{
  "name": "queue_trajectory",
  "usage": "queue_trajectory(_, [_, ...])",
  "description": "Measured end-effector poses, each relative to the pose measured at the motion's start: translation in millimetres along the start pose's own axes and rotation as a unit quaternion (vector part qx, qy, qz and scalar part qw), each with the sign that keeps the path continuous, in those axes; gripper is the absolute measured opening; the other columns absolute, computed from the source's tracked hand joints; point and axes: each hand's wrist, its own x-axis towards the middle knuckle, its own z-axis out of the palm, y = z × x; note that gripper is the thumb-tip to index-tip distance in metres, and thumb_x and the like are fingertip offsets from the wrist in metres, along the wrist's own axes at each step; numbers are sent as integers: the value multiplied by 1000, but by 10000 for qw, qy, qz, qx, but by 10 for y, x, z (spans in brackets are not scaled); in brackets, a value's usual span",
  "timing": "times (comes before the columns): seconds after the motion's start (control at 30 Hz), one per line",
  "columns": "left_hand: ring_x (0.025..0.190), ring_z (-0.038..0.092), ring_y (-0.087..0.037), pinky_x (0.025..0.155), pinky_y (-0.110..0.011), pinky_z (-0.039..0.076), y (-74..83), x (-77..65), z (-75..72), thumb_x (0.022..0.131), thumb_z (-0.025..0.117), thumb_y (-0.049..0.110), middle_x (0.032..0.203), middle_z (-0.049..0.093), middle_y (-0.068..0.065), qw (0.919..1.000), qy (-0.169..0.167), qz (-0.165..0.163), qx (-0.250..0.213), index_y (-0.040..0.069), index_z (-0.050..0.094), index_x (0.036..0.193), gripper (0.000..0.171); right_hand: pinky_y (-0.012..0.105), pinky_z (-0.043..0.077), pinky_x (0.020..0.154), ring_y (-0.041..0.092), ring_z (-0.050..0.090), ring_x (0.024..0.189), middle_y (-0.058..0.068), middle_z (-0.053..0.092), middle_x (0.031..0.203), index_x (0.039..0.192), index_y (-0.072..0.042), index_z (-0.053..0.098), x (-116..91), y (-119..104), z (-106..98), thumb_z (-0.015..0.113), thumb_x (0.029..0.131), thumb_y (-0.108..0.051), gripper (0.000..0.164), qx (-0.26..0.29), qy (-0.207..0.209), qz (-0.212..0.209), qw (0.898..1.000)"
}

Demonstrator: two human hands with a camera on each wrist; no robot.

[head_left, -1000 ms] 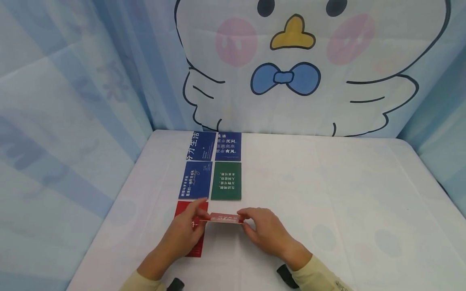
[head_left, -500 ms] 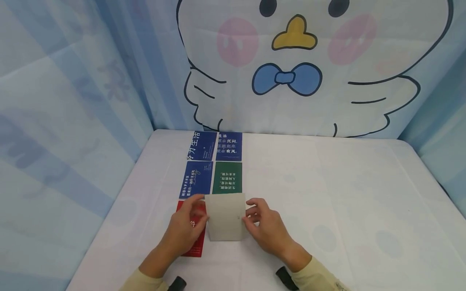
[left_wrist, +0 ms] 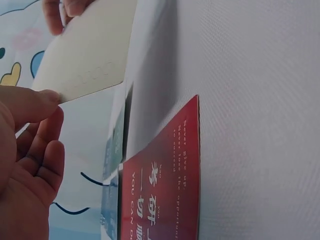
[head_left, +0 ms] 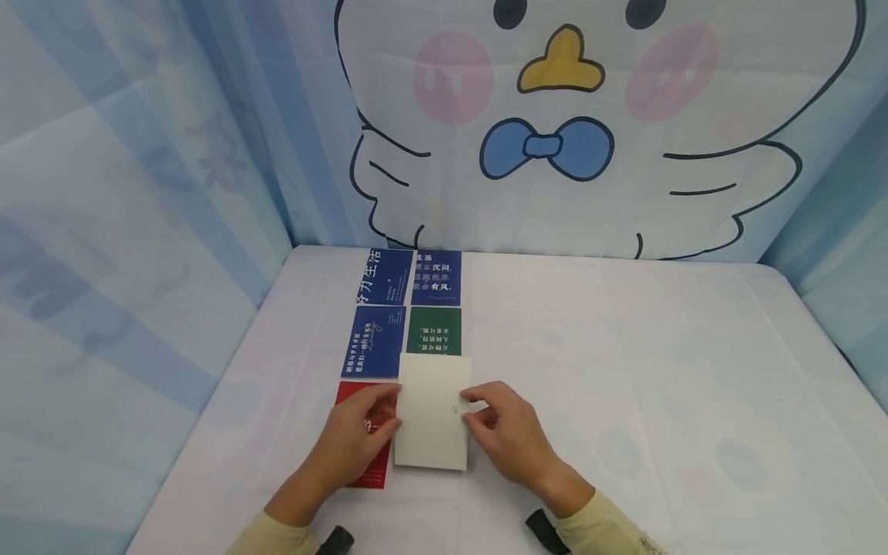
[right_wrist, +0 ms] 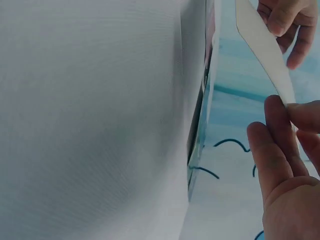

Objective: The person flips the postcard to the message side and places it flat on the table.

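A card (head_left: 433, 412) with its plain cream side up is held between my two hands, raised a little off the table. My left hand (head_left: 352, 439) pinches its left edge, and the thumb shows on that edge in the left wrist view. On the other side, my right hand (head_left: 509, 435) pinches the right edge. A red card (head_left: 371, 472) with white lettering lies under and beside the left hand. Behind the cream side, a green card (head_left: 435, 327) is partly covered in the head view.
Three blue cards, one of them a blue card (head_left: 373, 341) left of the green one, lie in two columns toward the back. The white table (head_left: 624, 370) extends widely to the right. A curtain with a cartoon figure (head_left: 548, 146) hangs behind the table edge.
The held card has tipped from nearly edge-on, with its red printed face partly showing, to its cream side facing up. Both hands have stayed almost in place.
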Motion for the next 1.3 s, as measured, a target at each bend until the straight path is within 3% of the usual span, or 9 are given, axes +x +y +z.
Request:
queue_trajectory(0.47, [80, 58, -10, 77, -24, 56, -38, 64, -28, 81, 81, 0, 90, 58, 6, 9916, -992, -811, -195, 7, 62, 133, 56, 25, 55, 72, 13, 62, 82, 4, 60, 107, 130, -1, 60, 53, 16, 8, 71, 87, 3, 45, -263, -889, 570, 9941])
queue_trajectory(0.77, [94, 58, -16, 87, -39, 57, -51, 89, -9, 80, 83, 5, 99, 58, 2, 9818, -1572, -1063, 101, 9, 61, 133, 58, 26, 53, 73, 14, 59, 83, 1, 55, 103, 130, 1, 58, 33, 54, 39, 73, 87, 0, 46, -291, -1371, 762, 9872])
queue_trajectory(1.3, [104, 57, -21, 95, -47, 52, -97, 110, 23, 79, 85, 12, 109, 60, -1, 9727, -2020, -1020, 510, 11, 61, 133, 60, 27, 48, 71, 11, 54, 79, -2, 55, 101, 131, 1, 57, 20, 152, 56, 75, 84, -3, 50, -469, -1655, 465, 9840])
